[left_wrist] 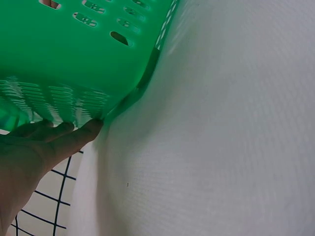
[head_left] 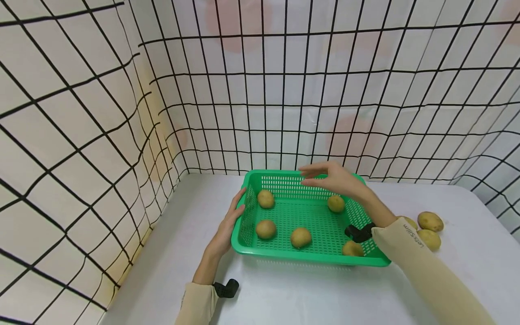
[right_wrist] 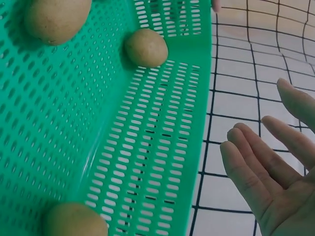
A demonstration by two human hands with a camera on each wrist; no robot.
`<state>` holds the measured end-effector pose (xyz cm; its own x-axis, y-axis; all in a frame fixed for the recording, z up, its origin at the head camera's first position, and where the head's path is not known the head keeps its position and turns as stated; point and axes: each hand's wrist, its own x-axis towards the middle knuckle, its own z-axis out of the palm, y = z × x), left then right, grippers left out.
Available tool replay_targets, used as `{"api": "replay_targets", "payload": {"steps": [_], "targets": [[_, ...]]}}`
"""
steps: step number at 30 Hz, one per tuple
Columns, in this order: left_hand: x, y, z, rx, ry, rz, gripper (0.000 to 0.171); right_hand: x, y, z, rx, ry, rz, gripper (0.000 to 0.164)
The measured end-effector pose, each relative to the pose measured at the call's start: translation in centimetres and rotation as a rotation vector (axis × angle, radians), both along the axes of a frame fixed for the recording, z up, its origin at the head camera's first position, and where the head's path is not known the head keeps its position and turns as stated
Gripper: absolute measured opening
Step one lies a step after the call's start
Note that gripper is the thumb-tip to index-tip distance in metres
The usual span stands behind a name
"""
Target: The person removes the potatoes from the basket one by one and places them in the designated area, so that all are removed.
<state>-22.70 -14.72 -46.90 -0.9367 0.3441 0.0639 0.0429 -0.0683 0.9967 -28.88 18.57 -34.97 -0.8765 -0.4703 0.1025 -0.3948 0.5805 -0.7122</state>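
Note:
A green plastic basket (head_left: 308,258) with slotted walls holds several potatoes, among them one potato (head_left: 266,198) at the back left and one potato (head_left: 301,237) near the front. My left hand (head_left: 221,232) lies along the basket's left side, and in the left wrist view its fairly straight fingers (left_wrist: 74,140) touch the outer wall. Over the basket's back right part hovers my right hand (head_left: 335,179), holding nothing. The right wrist view shows its fingers (right_wrist: 256,164) spread and relaxed beside the rim. A potato (head_left: 336,203) sits in the basket below this hand.
A few more potatoes (head_left: 430,221) lie on the white table (head_left: 284,298) to the right of the basket, partly hidden by the right sleeve (head_left: 422,266). Black netting (head_left: 284,73) over pale walls closes off the back and left.

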Motion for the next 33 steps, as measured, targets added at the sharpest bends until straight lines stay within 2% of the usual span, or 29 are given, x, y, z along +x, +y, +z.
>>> {"api": "replay_targets", "payload": {"steps": [14, 19, 33], "targets": [[-0.1, 0.1, 0.0, -0.006, 0.017, -0.003, 0.055, -1.8, -3.7, -1.9, -0.04, -0.055, 0.08, 0.054], [0.0, 0.1, 0.1, -0.013, 0.02, 0.004, 0.054, -2.0, -4.4, -2.8, -0.056, -0.059, 0.121, 0.05], [-0.1, 0.1, -0.1, -0.001, 0.003, -0.004, 0.054, -1.7, -6.2, -5.3, -0.05, -0.162, 0.267, 0.052]]}}
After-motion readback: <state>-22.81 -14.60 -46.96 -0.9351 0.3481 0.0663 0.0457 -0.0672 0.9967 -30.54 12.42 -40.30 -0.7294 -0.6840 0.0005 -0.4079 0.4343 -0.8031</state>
